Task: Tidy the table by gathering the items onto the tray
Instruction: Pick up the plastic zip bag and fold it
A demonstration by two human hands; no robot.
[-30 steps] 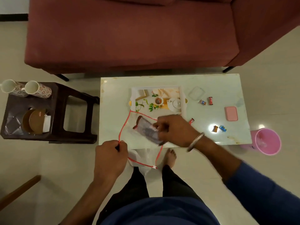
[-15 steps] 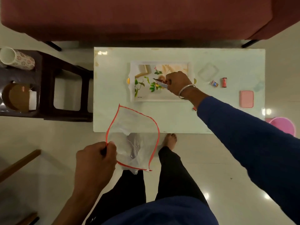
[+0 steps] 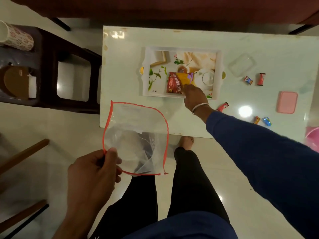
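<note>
A white tray [image 3: 146, 75] with a printed tea picture lies on the pale table [image 3: 127, 42]. A red and yellow snack packet [image 3: 179, 81] lies flat inside it. My right hand [image 3: 194, 97] reaches over the tray's near rim, fingertips on the packet's lower right corner. My left hand [image 3: 91, 171] hangs below the table's near edge and pinches the red rim of a clear plastic zip bag [image 3: 136, 135], which gapes open. To the right of the tray, small wrapped candies [image 3: 248, 80] [image 3: 261, 79] [image 3: 222, 106] [image 3: 256, 120] [image 3: 267, 121] are scattered on the table.
A pink lidded box [image 3: 287, 102] and a clear plastic lid [image 3: 241, 66] sit on the table's right side. A pink bin [image 3: 312, 138] stands on the floor at far right. A dark side stool [image 3: 72, 49] with a floral mug [image 3: 17, 38] is on the left. A maroon sofa is behind.
My right hand took the snack packet out of the zip bag, carried it to the tray and set it down flat. The left hand lowered the bag toward my legs.
</note>
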